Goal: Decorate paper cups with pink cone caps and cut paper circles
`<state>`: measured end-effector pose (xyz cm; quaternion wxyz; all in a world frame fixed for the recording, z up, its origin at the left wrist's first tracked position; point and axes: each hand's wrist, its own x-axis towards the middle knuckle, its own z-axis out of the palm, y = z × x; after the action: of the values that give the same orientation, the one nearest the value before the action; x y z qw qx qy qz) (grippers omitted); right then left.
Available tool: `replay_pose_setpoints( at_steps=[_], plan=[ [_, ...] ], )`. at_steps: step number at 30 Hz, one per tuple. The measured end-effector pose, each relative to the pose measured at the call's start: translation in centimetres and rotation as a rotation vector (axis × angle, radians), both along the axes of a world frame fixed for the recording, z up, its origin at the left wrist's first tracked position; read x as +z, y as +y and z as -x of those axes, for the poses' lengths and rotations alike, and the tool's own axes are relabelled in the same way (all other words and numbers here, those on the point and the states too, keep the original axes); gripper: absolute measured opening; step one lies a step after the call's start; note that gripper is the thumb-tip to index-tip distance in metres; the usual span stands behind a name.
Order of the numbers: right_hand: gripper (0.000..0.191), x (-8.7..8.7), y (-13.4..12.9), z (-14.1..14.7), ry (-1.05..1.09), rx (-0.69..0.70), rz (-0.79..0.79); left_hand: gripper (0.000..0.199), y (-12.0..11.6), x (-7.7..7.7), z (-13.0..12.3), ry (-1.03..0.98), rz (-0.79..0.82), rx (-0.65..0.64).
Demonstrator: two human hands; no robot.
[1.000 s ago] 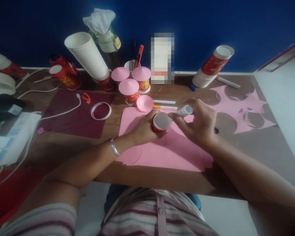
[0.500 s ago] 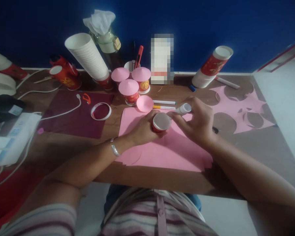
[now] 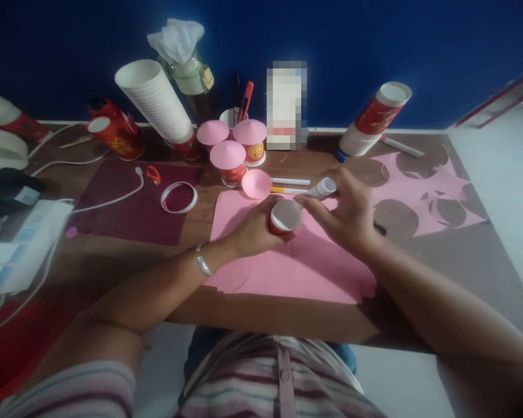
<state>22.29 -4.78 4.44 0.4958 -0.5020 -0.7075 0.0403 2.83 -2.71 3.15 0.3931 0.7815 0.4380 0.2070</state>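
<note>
My left hand (image 3: 259, 229) is wrapped round a small red paper cup (image 3: 286, 216), whose pale round end faces up at me. Between the fingers of my right hand (image 3: 351, 212) is a white glue tube (image 3: 323, 188), tilted so its narrow end meets the cup's rim at the right. Under both hands lies a stack of pink paper (image 3: 283, 273). Just behind the cup rests a loose pink paper cone (image 3: 256, 184), hollow side up. Beyond it stand three red cups topped with pink cones (image 3: 228, 155).
Two markers (image 3: 290, 182) lie behind the paper. Pink offcuts (image 3: 418, 194) with round holes spread at the right, near a cup stack (image 3: 375, 119). A roll of tape (image 3: 178, 198), tall white cups (image 3: 152, 96) and a cable (image 3: 113, 203) are at the left.
My right hand and the glue tube have shifted slightly left and down along the cup's rim. My left hand and the cup stay in place.
</note>
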Motion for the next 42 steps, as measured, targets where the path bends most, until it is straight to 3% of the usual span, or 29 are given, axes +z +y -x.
replay_pose_setpoints(
  at_steps=[7, 13, 20, 23, 28, 31, 36, 42],
  plan=[
    [0.028, -0.2, 0.5, -0.3, -0.006, -0.064, 0.042, 0.059, 0.1, -0.1, 0.1, -0.029, 0.014, -0.008],
    [0.029, 0.2, -0.2, 0.1, 0.021, -0.035, 0.018, 0.051, 0.0, -0.2, 0.1, 0.005, 0.0, -0.007],
    [0.029, -0.3, 0.1, -0.2, 0.025, -0.051, 0.058, 0.058, 0.1, -0.3, 0.2, -0.025, 0.012, -0.006],
    [0.034, -1.2, 1.0, -0.7, 0.152, -0.037, 0.128, 0.059, 0.2, -0.3, 0.3, -0.006, 0.01, -0.018],
    [0.045, -2.5, 2.8, -2.1, 0.604, 0.064, 0.283, 0.058, 0.4, -0.2, 0.4, -0.023, -0.009, -0.068],
    [0.047, -2.9, 3.5, -2.9, 0.766, 0.13, 0.378, 0.062, 0.6, -0.4, 0.6, -0.054, 0.0, -0.104],
    [0.045, -3.1, 3.7, -3.5, 0.821, 0.231, 0.455, 0.073, 0.8, -0.8, 0.8, -0.126, -0.013, -0.123],
    [0.041, -2.2, 2.9, -2.9, 0.844, 0.245, 0.481, 0.057, 0.7, -0.5, 0.7, -0.095, 0.005, -0.115]
  ],
)
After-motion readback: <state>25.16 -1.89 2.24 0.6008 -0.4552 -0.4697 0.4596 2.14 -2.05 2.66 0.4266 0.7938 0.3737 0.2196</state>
